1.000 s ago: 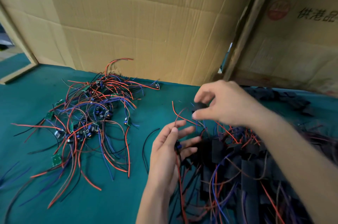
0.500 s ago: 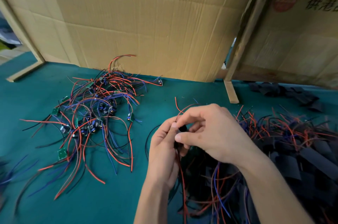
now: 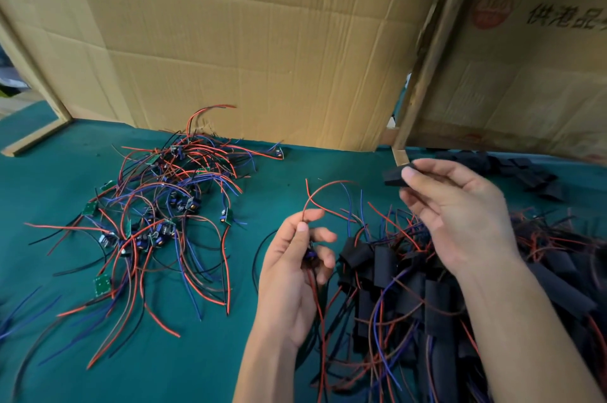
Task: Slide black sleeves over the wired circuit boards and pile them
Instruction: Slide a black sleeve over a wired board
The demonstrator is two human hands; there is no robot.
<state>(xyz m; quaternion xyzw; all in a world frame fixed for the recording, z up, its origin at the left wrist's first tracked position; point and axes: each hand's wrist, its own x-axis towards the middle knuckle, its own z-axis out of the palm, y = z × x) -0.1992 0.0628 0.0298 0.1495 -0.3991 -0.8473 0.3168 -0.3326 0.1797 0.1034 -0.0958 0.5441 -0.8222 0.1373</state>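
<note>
My left hand (image 3: 295,268) grips a small wired circuit board (image 3: 309,254) in its curled fingers, and pinches its red wire (image 3: 315,197) between thumb and forefinger. Up and to the right, my right hand (image 3: 460,215) pinches a flat black sleeve (image 3: 395,176) by one end, clear of the board. A tangle of bare green boards with red, blue and black wires (image 3: 154,222) lies at the left on the green table (image 3: 295,166). A pile of sleeved boards (image 3: 410,297) lies under my right forearm.
Loose black sleeves (image 3: 525,172) are scattered at the far right of the table. Cardboard walls (image 3: 262,41) stand along the back, with a wooden strip (image 3: 433,47) leaning between two sheets. Stray blue wires (image 3: 19,314) reach in at the left edge.
My hands were together at the board half a second ago. Now the right hand has lifted up and to the right with a black sleeve; the left still holds the board.
</note>
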